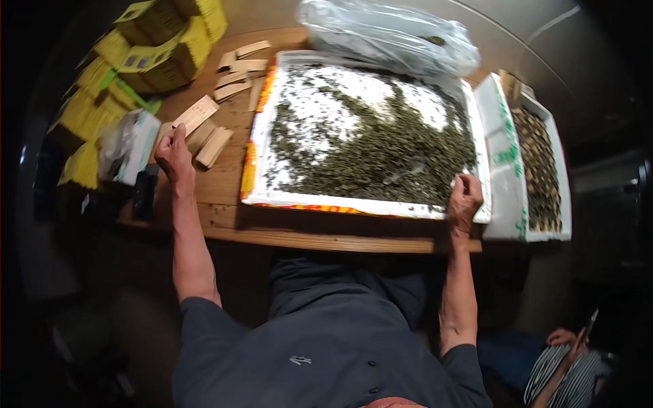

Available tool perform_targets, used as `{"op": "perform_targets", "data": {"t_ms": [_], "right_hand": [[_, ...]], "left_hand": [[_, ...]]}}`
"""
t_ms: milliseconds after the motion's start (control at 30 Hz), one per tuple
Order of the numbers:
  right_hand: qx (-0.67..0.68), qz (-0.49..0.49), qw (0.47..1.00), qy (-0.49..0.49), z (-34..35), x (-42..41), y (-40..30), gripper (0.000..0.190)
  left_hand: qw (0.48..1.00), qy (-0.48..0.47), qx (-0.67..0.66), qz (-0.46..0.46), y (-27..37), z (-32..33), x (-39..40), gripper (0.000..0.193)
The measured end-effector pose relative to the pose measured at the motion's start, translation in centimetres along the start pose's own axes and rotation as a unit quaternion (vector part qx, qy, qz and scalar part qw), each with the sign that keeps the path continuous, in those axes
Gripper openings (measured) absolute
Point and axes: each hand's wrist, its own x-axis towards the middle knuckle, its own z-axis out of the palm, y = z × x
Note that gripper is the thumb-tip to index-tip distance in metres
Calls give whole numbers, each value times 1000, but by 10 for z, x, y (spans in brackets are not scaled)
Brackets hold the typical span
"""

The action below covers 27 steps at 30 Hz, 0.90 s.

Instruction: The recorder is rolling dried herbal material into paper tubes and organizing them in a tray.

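My left hand [176,155] pinches the lower end of a small printed paper packet [196,115] at the left of the table. Beside and under it lie more tan paper packets [214,148]. At the front right corner of a white foam tray [357,205], my right hand [465,196] has its fingers curled together; whether something small is between them cannot be told. Dark dried leaves [377,158], probably tea, are heaped in the tray, thickest at its front and right. A translucent plastic scoop [405,172] lies partly among the leaves.
Yellow packets [166,66] stand in rows at the left, near a white box [137,148]. Loose tan packets [232,91] lie left of the tray, a clear plastic bag [387,38] behind. A foam box [565,204] holds packed tan items at right. Another person [566,362] holds a phone, lower right.
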Motion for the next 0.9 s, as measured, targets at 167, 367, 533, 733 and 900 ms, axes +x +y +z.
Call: {"op": "perform_targets", "data": {"t_ms": [167,367,533,733,900], "right_hand": [[-6,-87,996,-31,-13,12,-34,31],[-40,-215,962,-162,-20,15,-130,84],[-50,-184,959,-212,-23,9,-107,83],[104,-89,962,-237,-22,2,-82,72],[168,-32,964,-204,-23,2,-69,69]], "left_hand": [[967,-244,-71,25,114,108,-138,14],[864,-500,-48,45,167,176,-248,11],[825,-541,-36,160,176,195,-285,9],[827,-542,-89,120,170,198,-292,8],[838,-531,-92,92,166,196,-288,16]]}}
